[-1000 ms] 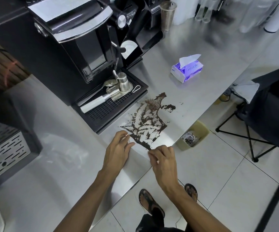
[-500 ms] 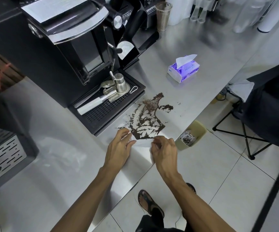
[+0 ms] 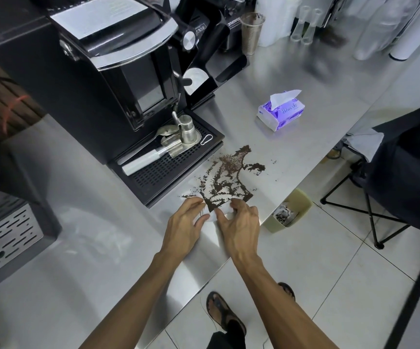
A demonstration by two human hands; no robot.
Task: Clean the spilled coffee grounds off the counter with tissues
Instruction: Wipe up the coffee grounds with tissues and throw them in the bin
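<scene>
Perhaps "ORIMAS" on black grinder; tissue pack script illegible

A machine stands at the back left of the surface, its drip tray jutting out in front with a jug on it. Just right of the tray's front corner the grounds lie spread on the surface, some of them on a tissue at their near end. The hands hold that tissue near the surface's front edge, left hand beside right hand. A tissue pack sits behind and to the right of the grounds, well apart from them. A cup stands far back. On the floor below the edge, right of the hands, stands a bin, with a chair further right.
</scene>
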